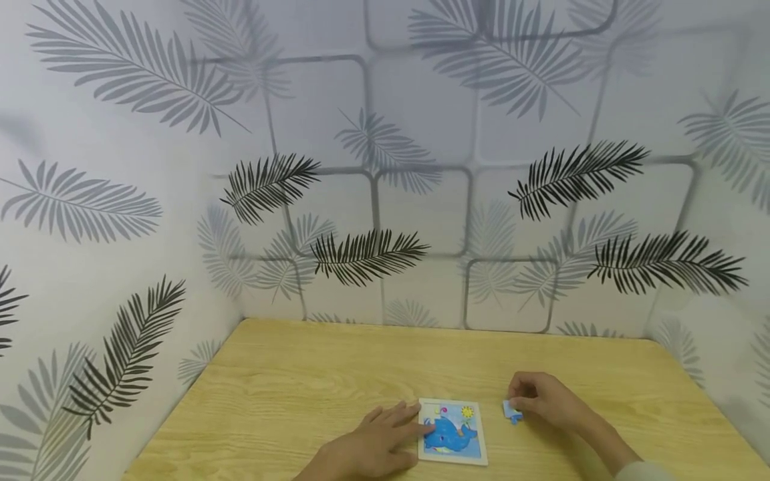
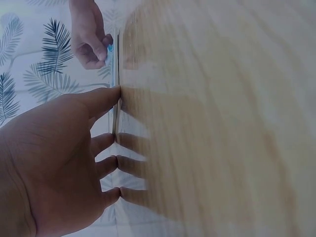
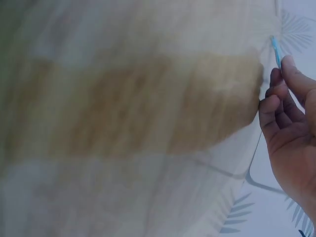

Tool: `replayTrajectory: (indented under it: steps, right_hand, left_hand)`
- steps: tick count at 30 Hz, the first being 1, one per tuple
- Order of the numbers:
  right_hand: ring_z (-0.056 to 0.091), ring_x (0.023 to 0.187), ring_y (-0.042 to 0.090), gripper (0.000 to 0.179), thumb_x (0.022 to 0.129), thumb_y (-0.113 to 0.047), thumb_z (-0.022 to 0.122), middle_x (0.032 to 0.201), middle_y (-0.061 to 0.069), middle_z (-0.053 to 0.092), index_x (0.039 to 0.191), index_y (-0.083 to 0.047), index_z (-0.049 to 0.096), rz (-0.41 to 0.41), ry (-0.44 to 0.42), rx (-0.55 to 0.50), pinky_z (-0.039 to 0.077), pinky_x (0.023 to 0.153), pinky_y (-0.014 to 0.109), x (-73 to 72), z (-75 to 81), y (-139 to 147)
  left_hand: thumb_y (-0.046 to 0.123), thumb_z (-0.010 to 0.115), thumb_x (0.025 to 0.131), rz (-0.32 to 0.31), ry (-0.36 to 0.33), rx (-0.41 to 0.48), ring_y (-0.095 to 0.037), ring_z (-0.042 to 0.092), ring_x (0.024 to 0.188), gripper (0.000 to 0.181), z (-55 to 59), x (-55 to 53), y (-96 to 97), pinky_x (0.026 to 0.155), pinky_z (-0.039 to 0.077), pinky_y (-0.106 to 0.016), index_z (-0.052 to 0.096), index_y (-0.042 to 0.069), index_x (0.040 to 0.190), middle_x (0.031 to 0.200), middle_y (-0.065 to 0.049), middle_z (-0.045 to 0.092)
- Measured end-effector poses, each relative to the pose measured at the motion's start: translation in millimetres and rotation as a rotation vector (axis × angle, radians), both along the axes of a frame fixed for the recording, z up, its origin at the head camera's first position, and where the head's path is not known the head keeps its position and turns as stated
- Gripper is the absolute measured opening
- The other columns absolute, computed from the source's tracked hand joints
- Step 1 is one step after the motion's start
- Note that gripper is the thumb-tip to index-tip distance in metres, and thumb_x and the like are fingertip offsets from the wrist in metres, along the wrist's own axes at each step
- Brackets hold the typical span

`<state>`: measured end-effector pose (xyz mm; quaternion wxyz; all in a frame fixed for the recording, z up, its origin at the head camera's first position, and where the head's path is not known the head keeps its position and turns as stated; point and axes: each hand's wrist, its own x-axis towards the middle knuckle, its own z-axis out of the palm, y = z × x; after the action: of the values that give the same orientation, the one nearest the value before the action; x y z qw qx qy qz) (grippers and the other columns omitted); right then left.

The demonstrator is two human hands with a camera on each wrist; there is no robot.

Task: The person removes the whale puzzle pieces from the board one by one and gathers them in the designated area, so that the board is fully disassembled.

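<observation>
At left, the left hand [image 1: 379, 442] has its fingers spread and nearly straight, gripping nothing; its index fingertip rests on the left part of the puzzle [image 1: 452, 439], which lies flat on the table [image 1: 313, 374]. Should that finger press unevenly or slide, the puzzle could skid or its pieces shift. Right of the puzzle, apart from it, is the loose piece [image 1: 510, 409], pinched by the right hand [image 1: 549, 399], thumb and fingertips nearly together around it. The pinch seems to take only an edge, so the piece might slip or twist; if set misaligned, it could jam. In view: 2 hands, 1 puzzle, 1 loose piece, 1 table.
</observation>
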<state>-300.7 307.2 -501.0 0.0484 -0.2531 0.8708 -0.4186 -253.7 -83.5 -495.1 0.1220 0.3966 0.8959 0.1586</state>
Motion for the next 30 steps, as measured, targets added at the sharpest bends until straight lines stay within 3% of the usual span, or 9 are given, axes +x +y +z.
replayTrajectory:
  steps: [7,16,19,23,27,30]
  right_hand:
    - [0.059,0.078,0.008,0.009,0.097,-0.015,0.074,0.087,-0.002,0.067,0.095,-0.009,0.068,-0.036,0.016,0.078,0.053,0.067,0.023,4.5,2.2,-3.9]
    - [0.050,0.076,0.009,0.016,0.091,-0.013,0.080,0.091,0.000,0.056,0.087,-0.017,0.065,-0.067,0.135,0.173,0.048,0.061,0.022,4.0,4.0,-9.4]
    - [0.053,0.073,0.009,0.012,0.095,-0.014,0.076,0.090,0.001,0.059,0.089,-0.015,0.066,-0.070,0.102,0.130,0.049,0.060,0.023,4.2,4.2,-9.3]
    - [0.058,0.067,0.010,0.008,0.101,-0.014,0.069,0.095,0.009,0.065,0.099,-0.007,0.066,-0.034,0.000,-0.005,0.052,0.056,0.025,4.6,5.8,-11.9]
    - [0.058,0.066,0.013,0.021,0.104,-0.011,0.064,0.107,0.020,0.063,0.117,0.004,0.063,0.050,-0.078,-0.126,0.053,0.054,0.028,3.7,9.5,-20.9]
    - [0.058,0.067,0.013,0.031,0.104,-0.009,0.063,0.115,0.026,0.060,0.129,0.007,0.059,0.105,-0.120,-0.161,0.053,0.054,0.027,2.0,12.2,-31.8]
  left_hand:
    - [0.049,0.047,0.109,-0.014,0.011,0.002,-0.032,0.020,0.159,0.055,1.1,1.9,0.6,0.124,0.021,-0.062,0.036,0.038,0.162,0.173,-0.003,0.023]
    - [0.048,0.048,0.109,0.005,0.024,-0.035,-0.030,0.018,0.159,0.055,5.1,3.0,2.5,0.124,0.021,-0.063,0.036,0.039,0.162,0.173,-0.002,0.022]
    - [0.048,0.049,0.108,0.011,0.035,-0.041,-0.030,0.019,0.159,0.054,4.6,2.5,3.2,0.123,0.021,-0.063,0.037,0.040,0.161,0.173,-0.002,0.023]
    - [0.048,0.048,0.108,0.011,0.030,-0.040,-0.031,0.020,0.159,0.055,2.9,2.9,3.0,0.124,0.021,-0.062,0.037,0.040,0.161,0.173,-0.002,0.023]
    - [0.049,0.048,0.108,0.017,0.024,-0.049,-0.031,0.020,0.159,0.055,2.3,2.7,3.0,0.124,0.021,-0.062,0.037,0.041,0.161,0.173,-0.001,0.023]
    - [0.049,0.049,0.108,0.024,0.033,-0.054,-0.029,0.020,0.159,0.055,3.2,2.1,3.5,0.123,0.022,-0.063,0.037,0.042,0.161,0.173,0.000,0.023]
